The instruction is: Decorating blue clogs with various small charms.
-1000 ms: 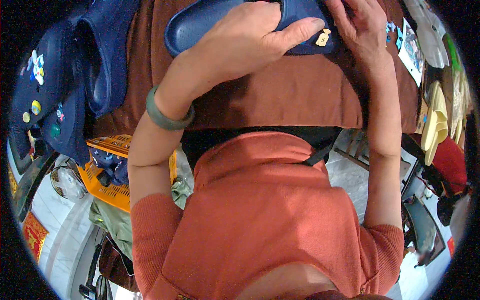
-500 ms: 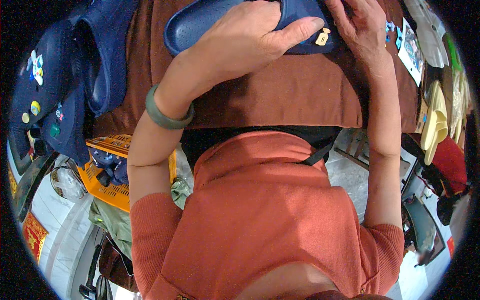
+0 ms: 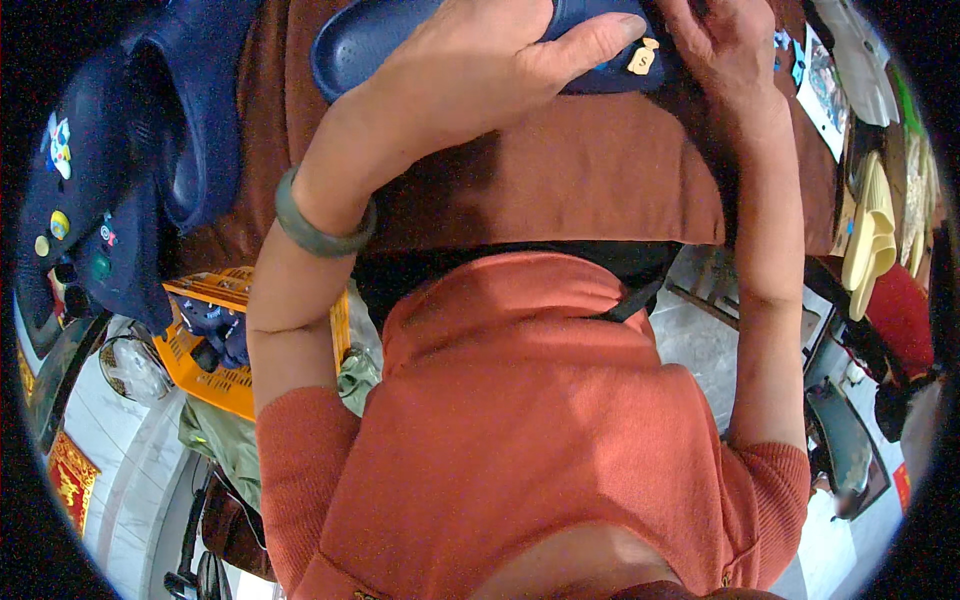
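Partly, the clog (image 3: 362, 45) is lost at twelve o'clock: the upper edge crops its far side, and the left hand (image 3: 510, 35) covers its middle. That hand's fingers are out of sight, so I cannot tell how tight its grip is; only the thumb shows, stretched toward three o'clock over the upper. The right hand (image 3: 735, 50), between one and two, has fingertips cut off or tucked behind the toe end; whether its grip is wide or narrow, or holds anything, I cannot tell. Shadow blurs the toe as well.

What shows of the clog is navy and smooth, lying on the brown-covered desk (image 3: 590, 165). Its rounded heel points to nine o'clock, with fine dots inside the footbed. Just beyond the left thumb's tip sits a beige charm (image 3: 643, 57), bag-shaped with a dark mark; a bright blue speck under the thumb is hard to make out.

A green bangle (image 3: 318, 225) rings the left forearm. Other navy clogs (image 3: 190, 130) crowd ten o'clock, an orange basket (image 3: 175, 362) sits near nine, and pale yellow slippers (image 3: 868, 240) lie near three.
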Demonstrator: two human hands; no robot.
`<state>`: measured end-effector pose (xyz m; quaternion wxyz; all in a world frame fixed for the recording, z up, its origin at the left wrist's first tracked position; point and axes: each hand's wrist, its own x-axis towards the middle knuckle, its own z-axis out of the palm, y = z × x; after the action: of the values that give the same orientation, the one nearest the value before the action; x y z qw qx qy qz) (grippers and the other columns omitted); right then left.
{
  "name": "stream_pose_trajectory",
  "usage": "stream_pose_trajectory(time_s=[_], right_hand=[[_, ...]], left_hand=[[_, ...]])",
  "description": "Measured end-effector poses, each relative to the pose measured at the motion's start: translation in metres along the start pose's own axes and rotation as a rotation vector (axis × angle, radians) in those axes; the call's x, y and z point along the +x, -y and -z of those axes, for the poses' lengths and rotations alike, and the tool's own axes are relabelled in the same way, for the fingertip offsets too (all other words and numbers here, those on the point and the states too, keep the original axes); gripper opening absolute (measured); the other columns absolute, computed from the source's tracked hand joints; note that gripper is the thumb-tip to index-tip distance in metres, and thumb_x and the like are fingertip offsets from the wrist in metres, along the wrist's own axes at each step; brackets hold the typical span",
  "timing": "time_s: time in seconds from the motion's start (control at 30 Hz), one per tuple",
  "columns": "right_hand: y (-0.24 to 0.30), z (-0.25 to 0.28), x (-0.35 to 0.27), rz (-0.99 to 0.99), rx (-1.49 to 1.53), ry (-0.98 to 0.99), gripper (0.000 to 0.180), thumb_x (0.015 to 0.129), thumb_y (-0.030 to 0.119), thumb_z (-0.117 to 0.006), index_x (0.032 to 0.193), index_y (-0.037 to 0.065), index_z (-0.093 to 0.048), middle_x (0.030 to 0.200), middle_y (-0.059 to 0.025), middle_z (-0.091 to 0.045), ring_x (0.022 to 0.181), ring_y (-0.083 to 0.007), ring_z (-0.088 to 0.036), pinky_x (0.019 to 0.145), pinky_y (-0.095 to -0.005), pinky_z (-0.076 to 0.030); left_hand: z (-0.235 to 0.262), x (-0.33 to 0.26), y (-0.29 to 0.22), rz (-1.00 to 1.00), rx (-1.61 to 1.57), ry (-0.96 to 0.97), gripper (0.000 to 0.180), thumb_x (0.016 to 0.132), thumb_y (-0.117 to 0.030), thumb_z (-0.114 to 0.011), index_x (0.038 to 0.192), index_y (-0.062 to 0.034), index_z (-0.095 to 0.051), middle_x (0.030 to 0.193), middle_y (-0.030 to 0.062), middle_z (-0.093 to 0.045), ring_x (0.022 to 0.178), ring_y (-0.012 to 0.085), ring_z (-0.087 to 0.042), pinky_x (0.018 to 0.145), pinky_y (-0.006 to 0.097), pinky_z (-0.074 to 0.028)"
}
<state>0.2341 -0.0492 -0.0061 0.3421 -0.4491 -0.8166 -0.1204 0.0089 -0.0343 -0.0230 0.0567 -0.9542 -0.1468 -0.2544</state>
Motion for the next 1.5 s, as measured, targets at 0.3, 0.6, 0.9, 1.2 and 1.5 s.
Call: stream_pose_trajectory(time_s=[0.3, 0.6, 0.9, 1.2, 1.5], right_hand=[[-0.007, -0.006, -0.002, 0.038, 0.079, -0.057, 0.018, 0.084, 0.005, -0.069, 0.076, -0.001, -0.053, 0.069, -0.0125, -0.044, 0.061, -0.0277, -0.046, 0.054, -0.0354, -0.037], [-0.003, -0.006, -0.004, -0.037, 0.010, -0.089, 0.020, 0.082, 0.004, -0.070, 0.074, 0.000, -0.052, 0.070, -0.0122, -0.043, 0.062, -0.0278, -0.047, 0.054, -0.0360, -0.037], [-0.024, 0.020, 0.001, -0.233, 0.433, 0.288, 0.019, 0.083, 0.017, -0.072, 0.091, 0.003, -0.062, 0.101, -0.0084, -0.055, 0.096, -0.0231, -0.054, 0.083, -0.0340, -0.043], [-0.041, 0.014, -0.002, -0.233, 0.589, 0.368, 0.038, 0.081, 0.019, -0.076, 0.114, 0.005, -0.065, 0.124, -0.0130, -0.055, 0.118, -0.0256, -0.050, 0.098, -0.0364, -0.040], [-0.020, 0.005, -0.002, -0.466, 0.343, 0.126, 0.020, 0.080, 0.009, -0.075, 0.094, 0.003, -0.061, 0.097, -0.0031, -0.060, 0.089, -0.0112, -0.056, 0.076, -0.0245, -0.044]], left_hand=[[-0.002, -0.001, -0.002, -0.007, 0.121, -0.030, 0.036, 0.086, -0.008, -0.055, 0.120, -0.0122, -0.062, 0.086, 0.0098, -0.060, 0.075, 0.0223, -0.060, 0.067, 0.031, -0.051], [-0.001, 0.006, 0.006, 0.062, -0.275, -0.028, 0.031, 0.085, -0.006, -0.058, 0.116, -0.0067, -0.064, 0.092, 0.0142, -0.063, 0.079, 0.0265, -0.061, 0.070, 0.033, -0.050], [0.006, 0.021, 0.006, 0.765, -1.268, 0.110, 0.021, 0.094, -0.017, -0.058, 0.100, 0.0015, -0.065, 0.080, 0.0165, -0.064, 0.073, 0.0282, -0.062, 0.064, 0.035, -0.046], [-0.003, 0.014, 0.008, 0.815, -1.238, 0.057, 0.031, 0.094, -0.029, -0.061, 0.089, 0.0008, -0.068, 0.082, -0.0013, -0.065, 0.077, 0.0056, -0.056, 0.072, 0.022, -0.045], [0.001, 0.016, 0.009, 0.787, -1.222, 0.116, 0.034, 0.094, -0.032, -0.061, 0.090, 0.0006, -0.069, 0.080, -0.0034, -0.063, 0.076, 0.0054, -0.053, 0.070, 0.022, -0.044]])
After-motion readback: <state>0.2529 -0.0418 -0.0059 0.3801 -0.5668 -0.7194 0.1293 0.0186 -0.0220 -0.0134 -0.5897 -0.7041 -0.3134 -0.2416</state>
